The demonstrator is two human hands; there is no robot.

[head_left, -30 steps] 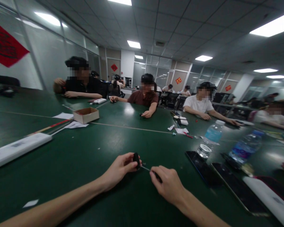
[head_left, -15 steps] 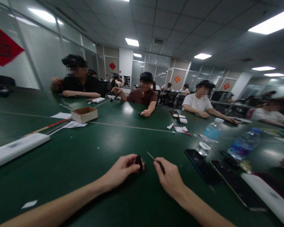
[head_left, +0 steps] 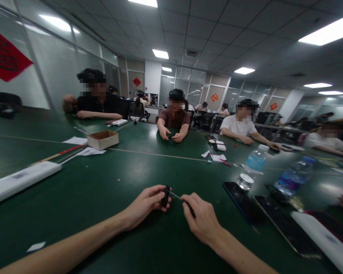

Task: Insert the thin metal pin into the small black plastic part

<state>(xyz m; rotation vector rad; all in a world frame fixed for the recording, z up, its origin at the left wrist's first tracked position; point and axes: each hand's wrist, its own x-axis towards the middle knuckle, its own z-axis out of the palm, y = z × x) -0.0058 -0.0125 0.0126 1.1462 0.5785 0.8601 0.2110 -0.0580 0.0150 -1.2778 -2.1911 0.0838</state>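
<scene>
Over the green table [head_left: 91,198]: left hand [head_left: 150,201], fingers closed around a black block [head_left: 166,196]; right hand [head_left: 200,216], gripping a thin tool [head_left: 175,196], its tip at the block, contact unclear. Right of the hands: phone [head_left: 241,201], bottle [head_left: 255,163]. Farther off, left: open box [head_left: 106,141].

Across the green surface [head_left: 108,190], an open cardboard box [head_left: 104,141] sits beside white papers [head_left: 93,151], with a long white object [head_left: 25,180] lying nearer on the left. To the right, a clear bottle [head_left: 251,167] with a blue label stands near a dark phone [head_left: 242,203]; a second bottle [head_left: 294,177] has a blue cap. A person in black [head_left: 103,106], one in brownish red [head_left: 174,120] and one in white [head_left: 237,125] face this way beneath ceiling lights [head_left: 160,54].
</scene>
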